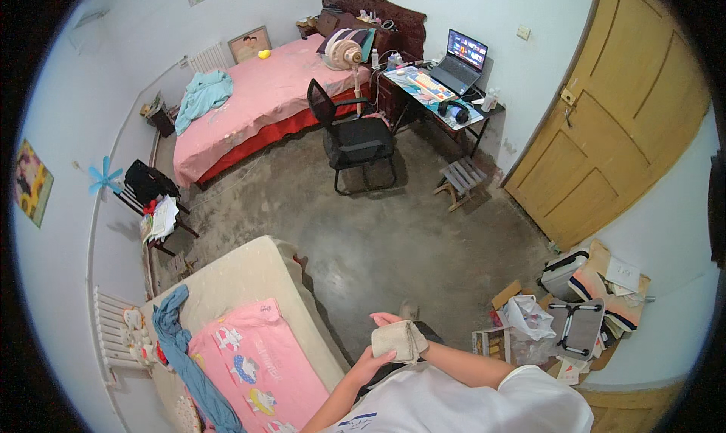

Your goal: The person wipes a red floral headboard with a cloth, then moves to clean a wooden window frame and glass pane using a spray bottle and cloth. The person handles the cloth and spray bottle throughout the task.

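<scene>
A small folded beige cloth (pixel 397 342) is held in front of my body, low in the middle of the view. My left hand (pixel 373 362) grips its lower left edge, with the thumb lying on the cloth. Behind and beneath the cloth is my right hand (pixel 387 319); only its fingers show past the upper left edge, and the cloth covers the palm. To the left stands a bed with a beige cover (pixel 238 265), bearing a pink printed blanket (pixel 255 359) and a crumpled blue-grey cloth (pixel 187 353).
A black office chair (pixel 360 141) stands by a small desk with a laptop (pixel 456 73). Near the yellow door (pixel 612 115) is a wooden folding stool (pixel 462 178). Boxes, a white plastic bag (pixel 530 316) and a folding table (pixel 577 326) crowd the right. A pink-covered bed (pixel 255 101) lies beyond.
</scene>
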Demonstrator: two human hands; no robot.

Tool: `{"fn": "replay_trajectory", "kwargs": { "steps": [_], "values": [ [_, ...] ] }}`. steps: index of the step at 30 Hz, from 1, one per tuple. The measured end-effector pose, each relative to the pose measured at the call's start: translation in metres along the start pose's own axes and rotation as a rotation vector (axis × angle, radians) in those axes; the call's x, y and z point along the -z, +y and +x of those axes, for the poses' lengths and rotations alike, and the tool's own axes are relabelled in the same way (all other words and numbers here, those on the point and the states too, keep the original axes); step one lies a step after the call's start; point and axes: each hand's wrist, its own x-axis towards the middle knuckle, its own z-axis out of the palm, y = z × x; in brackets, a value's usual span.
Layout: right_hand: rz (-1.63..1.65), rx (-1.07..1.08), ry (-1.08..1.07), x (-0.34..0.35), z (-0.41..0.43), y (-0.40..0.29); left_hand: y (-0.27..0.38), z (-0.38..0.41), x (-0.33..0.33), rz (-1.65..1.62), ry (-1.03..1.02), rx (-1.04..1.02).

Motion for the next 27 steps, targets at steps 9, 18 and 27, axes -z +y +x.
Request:
{"fn": "replay_trajectory", "kwargs": {
  "steps": [9,18,27],
  "values": [
    [-0.305,0.358,0.177,0.104,0.127,-0.031,0.092,0.162,0.000,0.259,-0.017,0.211],
    [-0.325,0.284,0.108,0.227,0.218,-0.161,0.184,0.320,-0.042,0.165,0.013,0.268],
    [-0.210,0.360,0.126,0.279,0.320,-0.235,0.282,0.425,-0.019,0.203,0.001,0.227]
  ]
}}
